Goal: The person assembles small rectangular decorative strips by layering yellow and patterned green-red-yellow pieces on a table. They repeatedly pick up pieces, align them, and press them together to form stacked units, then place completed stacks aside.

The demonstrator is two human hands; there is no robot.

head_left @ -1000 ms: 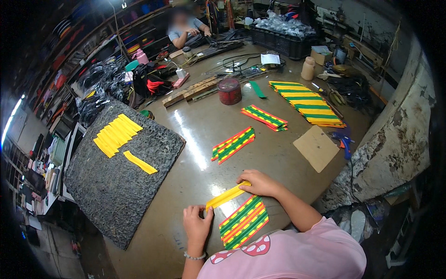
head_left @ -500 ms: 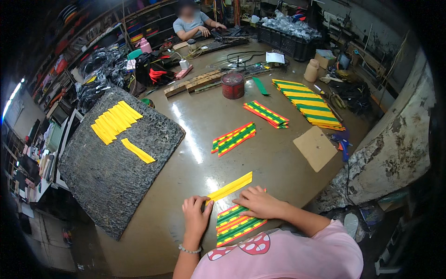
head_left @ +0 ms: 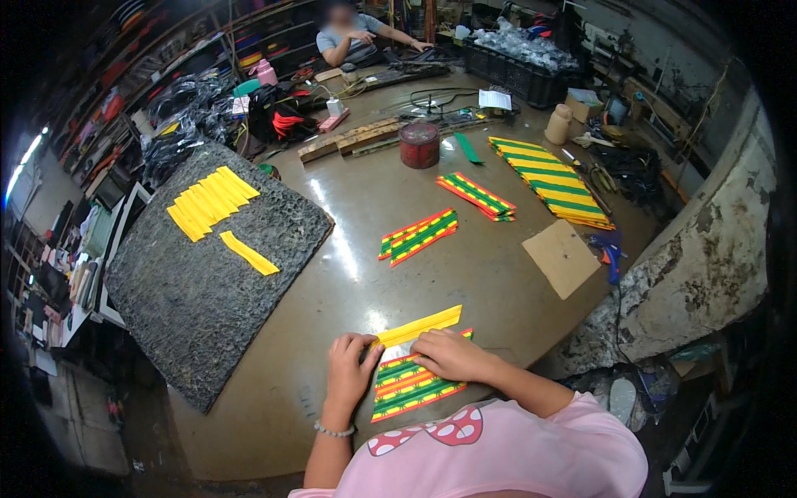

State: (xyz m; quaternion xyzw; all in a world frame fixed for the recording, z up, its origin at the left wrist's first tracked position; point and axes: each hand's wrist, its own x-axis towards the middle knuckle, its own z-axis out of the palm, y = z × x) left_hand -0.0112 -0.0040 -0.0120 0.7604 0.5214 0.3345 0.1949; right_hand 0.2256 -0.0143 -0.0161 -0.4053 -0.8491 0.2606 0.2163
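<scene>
A long yellow fabric strip (head_left: 427, 324) with a crease along its length lies slanted before me on the table. My left hand (head_left: 352, 363) pinches its left end between thumb and fingers. Just below it are red, green and yellow patterned strips (head_left: 419, 388), side by side. Resting over their upper right part, my right hand (head_left: 455, 354) has its fingers bent and drawn toward the thumb, close to the yellow strip's lower edge. Whatever lies under those fingertips is hidden.
A dark rough slab (head_left: 207, 307) at left carries several yellow strips (head_left: 212, 203). Beyond my hands lie patterned strip piles (head_left: 419, 236), a striped yellow-green stack (head_left: 552, 183), a red can (head_left: 419, 146), cardboard (head_left: 561, 259) and a blue glue gun (head_left: 612, 256). A person (head_left: 353, 37) sits across.
The yellow strip and both hands have shifted slightly up in the picture. My right fingers have drawn in closer to the strip. The person across has raised one hand.
</scene>
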